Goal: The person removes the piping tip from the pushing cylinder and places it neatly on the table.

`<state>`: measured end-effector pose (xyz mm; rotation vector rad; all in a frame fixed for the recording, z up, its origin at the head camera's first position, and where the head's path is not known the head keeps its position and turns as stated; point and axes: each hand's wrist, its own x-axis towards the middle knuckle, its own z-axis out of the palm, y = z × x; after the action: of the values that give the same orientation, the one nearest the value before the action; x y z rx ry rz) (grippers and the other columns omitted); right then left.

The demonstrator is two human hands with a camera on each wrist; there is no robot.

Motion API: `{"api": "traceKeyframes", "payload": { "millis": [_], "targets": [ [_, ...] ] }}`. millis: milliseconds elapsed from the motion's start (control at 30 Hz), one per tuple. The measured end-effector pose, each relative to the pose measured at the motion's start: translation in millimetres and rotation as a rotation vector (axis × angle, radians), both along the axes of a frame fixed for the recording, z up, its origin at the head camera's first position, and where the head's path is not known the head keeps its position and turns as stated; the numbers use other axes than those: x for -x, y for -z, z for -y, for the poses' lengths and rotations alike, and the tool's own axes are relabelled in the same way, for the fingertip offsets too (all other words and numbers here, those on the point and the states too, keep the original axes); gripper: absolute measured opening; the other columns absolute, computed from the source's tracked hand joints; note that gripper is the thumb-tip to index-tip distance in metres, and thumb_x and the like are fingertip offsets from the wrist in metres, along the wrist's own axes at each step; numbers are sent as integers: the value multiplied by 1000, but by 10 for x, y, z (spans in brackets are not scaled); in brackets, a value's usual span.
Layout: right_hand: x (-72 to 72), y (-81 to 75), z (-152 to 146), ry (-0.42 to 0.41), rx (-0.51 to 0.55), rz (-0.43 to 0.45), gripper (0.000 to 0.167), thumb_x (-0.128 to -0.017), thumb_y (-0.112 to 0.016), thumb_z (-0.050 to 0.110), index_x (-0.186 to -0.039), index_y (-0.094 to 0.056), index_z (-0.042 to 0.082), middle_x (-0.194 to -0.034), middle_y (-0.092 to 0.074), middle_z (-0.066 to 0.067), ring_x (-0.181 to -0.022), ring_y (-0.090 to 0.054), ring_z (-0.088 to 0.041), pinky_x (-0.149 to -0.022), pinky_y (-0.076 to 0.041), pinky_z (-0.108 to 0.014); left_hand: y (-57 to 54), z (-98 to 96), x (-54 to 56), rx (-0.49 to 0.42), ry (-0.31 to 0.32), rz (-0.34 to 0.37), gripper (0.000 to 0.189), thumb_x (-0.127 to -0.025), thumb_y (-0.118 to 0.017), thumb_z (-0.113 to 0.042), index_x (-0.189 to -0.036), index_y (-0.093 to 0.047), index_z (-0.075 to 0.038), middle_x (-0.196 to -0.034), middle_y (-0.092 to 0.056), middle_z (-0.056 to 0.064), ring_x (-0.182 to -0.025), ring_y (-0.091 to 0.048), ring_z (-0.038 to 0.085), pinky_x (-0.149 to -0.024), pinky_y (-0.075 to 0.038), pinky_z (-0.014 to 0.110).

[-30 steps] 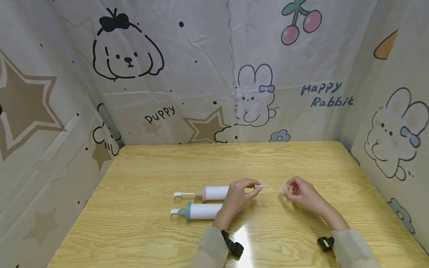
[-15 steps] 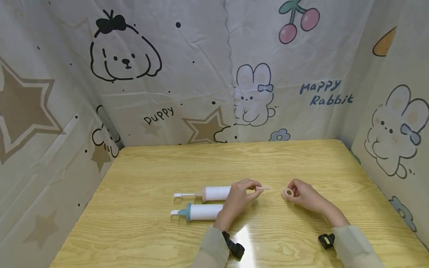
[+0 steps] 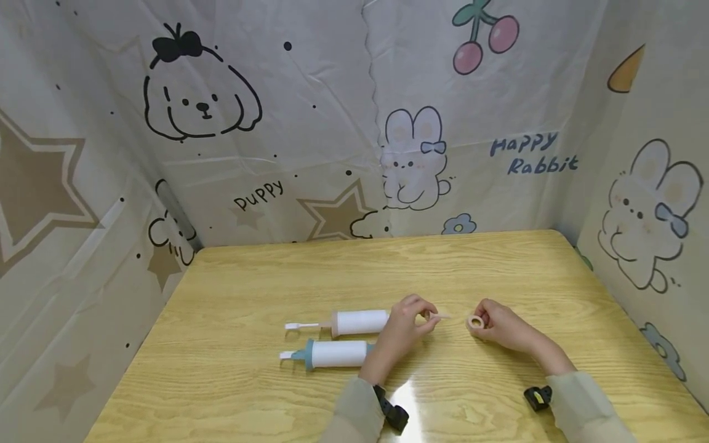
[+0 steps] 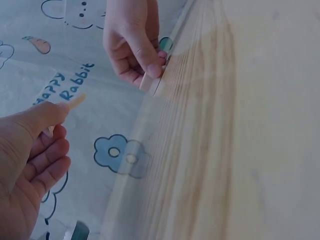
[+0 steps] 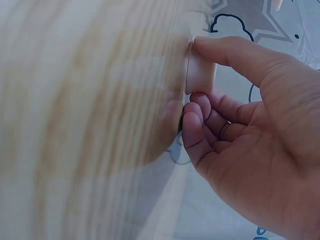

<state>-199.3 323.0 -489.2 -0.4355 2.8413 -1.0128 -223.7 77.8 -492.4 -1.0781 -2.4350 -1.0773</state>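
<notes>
Left hand (image 3: 407, 329): pinching a slim pale stick (image 4: 77, 101); right hand (image 3: 504, 326): gripping a small pale ring (image 5: 201, 75)

Pinching the stick by its left end, over the table (image 3: 249, 277), right of centre, well apart from the far edge. Pointing its free tip toward the right edge, long axis roughly parallel to the far edge, and stopping short of the ring. Holding the ring between thumb and curled fingers, hole facing up; hard to tell whether touching the table or just above it. Laid farther toward the left edge: a beige-ended white cylinder (image 3: 362, 322) and, farther from the far edge, a teal-ended white cylinder (image 3: 340, 354), white tips pointing left.
</notes>
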Motion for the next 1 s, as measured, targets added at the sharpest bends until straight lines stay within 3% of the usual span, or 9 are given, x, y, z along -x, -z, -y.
{"api": "traceKeyframes", "payload": {
  "millis": [267, 600, 833, 1000],
  "targets": [
    [11, 4, 6, 1, 2, 27, 21, -88, -70, 13, -95, -55, 0, -80, -53, -3, -69, -43, -3, -58, -39, -18, 1, -143, -36, 158, -67, 11, 7, -90, -71, -20, -91, -69, -14, -87, -62, -4, -76, -55, 2, -66, -43, 4],
    [3, 5, 29, 5, 10, 56, 21, -89, -69, 14, -97, -54, 0, -82, -54, -3, -70, -44, -5, -59, -39, -18, 62, -243, -40, 200, -93, 83, 9, -88, -74, -20, -86, -69, -12, -80, -60, -3, -69, -47, 1, -60, -38, 8],
    [4, 13, 3, 5, 11, 61, 22, -89, -69, 14, -98, -54, 0, -82, -53, -4, -70, -44, -5, -58, -39, -18, 81, -239, -23, 224, -77, 137, 5, -85, -72, -10, -85, -68, -12, -77, -57, -3, -69, -42, 2, -58, -34, 9],
    [-17, 0, -12, 8, 11, 58, 22, -89, -69, 12, -98, -53, -1, -83, -53, -4, -70, -44, -5, -58, -39, -18, 113, -253, -19, 231, -102, 177, 8, -81, -73, -6, -85, -68, -12, -77, -56, -4, -70, -43, 4, -58, -35, 10]
  ]
}}
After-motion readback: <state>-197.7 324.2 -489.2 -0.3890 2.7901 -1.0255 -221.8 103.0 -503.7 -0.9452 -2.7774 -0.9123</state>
